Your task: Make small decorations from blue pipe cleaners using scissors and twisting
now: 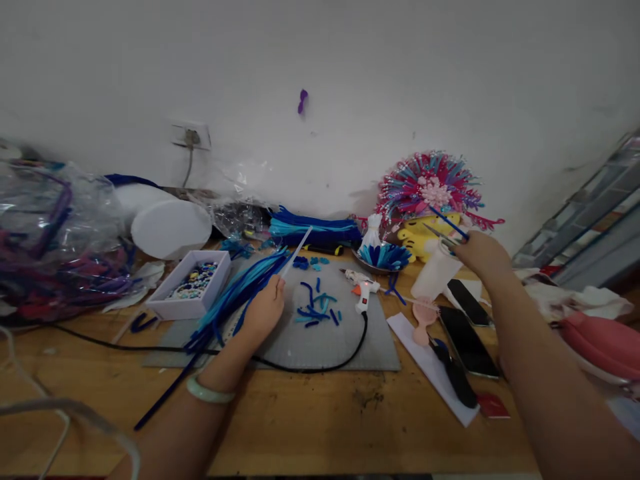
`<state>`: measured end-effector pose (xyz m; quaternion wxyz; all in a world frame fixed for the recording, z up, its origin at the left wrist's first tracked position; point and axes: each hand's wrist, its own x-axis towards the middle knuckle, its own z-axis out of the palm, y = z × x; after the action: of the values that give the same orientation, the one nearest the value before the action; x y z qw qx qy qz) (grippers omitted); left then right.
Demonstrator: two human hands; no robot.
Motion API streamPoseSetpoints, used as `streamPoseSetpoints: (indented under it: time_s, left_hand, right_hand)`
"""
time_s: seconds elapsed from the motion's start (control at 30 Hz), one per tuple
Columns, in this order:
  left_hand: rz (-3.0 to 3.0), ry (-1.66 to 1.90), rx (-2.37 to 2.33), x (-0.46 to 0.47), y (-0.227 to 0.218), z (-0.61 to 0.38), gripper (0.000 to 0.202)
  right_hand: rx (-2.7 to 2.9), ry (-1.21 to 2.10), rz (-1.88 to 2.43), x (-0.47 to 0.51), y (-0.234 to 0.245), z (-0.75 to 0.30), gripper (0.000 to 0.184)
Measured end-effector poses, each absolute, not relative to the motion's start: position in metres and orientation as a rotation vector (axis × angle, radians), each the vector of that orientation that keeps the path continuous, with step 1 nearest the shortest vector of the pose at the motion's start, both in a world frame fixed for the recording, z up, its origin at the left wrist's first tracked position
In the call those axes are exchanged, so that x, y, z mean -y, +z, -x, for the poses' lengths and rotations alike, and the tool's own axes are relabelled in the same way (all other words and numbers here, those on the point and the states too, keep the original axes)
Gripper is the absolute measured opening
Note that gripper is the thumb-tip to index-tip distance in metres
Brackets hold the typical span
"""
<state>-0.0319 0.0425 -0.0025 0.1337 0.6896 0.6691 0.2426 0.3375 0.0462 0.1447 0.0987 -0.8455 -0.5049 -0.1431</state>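
My left hand (pixel 265 309) is closed around a narrow, whitish ruler-like strip (pixel 299 250) that points up and away. Beneath and beside that hand lies a bundle of blue and teal pipe cleaners (pixel 235 293). Over on the right, my raised right hand (pixel 483 257) pinches a dark blue pipe cleaner (pixel 449 222) together with a pointed metal tool (pixel 436 233), whose kind I cannot make out. Short cut blue pieces (pixel 319 308) are scattered on the grey cutting mat (pixel 280 350) between my hands. A white glue gun (pixel 364 288) rests at the mat's right side.
A white box of beads (pixel 187 307) stands left. A black cord (pixel 320 370) crosses the mat. Phones (pixel 467 343), a pink brush (pixel 425 313) and a white paper strip (pixel 430 370) lie right. Behind are a blue pipe-cleaner bundle (pixel 315 230) and a pink-blue flower piece (pixel 433 183).
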Motion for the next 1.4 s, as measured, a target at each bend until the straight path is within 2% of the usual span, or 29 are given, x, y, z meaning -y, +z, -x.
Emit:
streamPoseSetpoints:
  time_s: [0.13,0.57,0.7,0.8,0.97,1.1,1.17,1.3,1.4]
  left_hand:
    - [-2.021,0.721,-1.912,-0.042,-0.001,0.032,0.030]
    - [-1.969,0.781,-1.839,-0.043,-0.003,0.033,0.030]
    - [-1.928,0.859,-1.777,-0.044,-0.007,0.033,0.028]
    - [-1.817,0.985,-1.663,-0.046,-0.011,0.031,0.029]
    - [-1.610,1.204,-1.404,-0.044,-0.008,0.021,0.023]
    - [-1.353,1.220,-1.095,-0.036,-0.001,0.012,0.013]
    - [-1.189,1.169,-0.951,-0.032,0.001,0.007,0.018]
    - [-1.007,1.148,-0.940,-0.025,0.001,-0.001,0.033]
    - [-0.911,1.171,-0.965,-0.025,-0.001,-0.002,0.033]
  right_hand:
    - [1.563,-0.269,2.602,-0.051,0.134,-0.360,0.038]
    - [1.502,-0.317,2.593,-0.048,0.148,-0.353,0.041]
    - [1.354,-0.398,2.463,-0.035,0.158,-0.332,0.047]
    - [1.378,-0.496,2.244,-0.019,0.157,-0.291,0.041]
    - [1.946,-0.140,1.908,-0.002,0.107,-0.198,0.029]
    - [2.242,0.114,1.782,-0.002,0.053,-0.149,0.031]
    - [2.327,0.198,1.825,-0.002,0.037,-0.138,0.031]
    - [2.561,0.284,1.704,0.003,0.033,-0.136,0.029]
    - [2.527,0.378,1.594,0.001,0.052,-0.158,0.037]
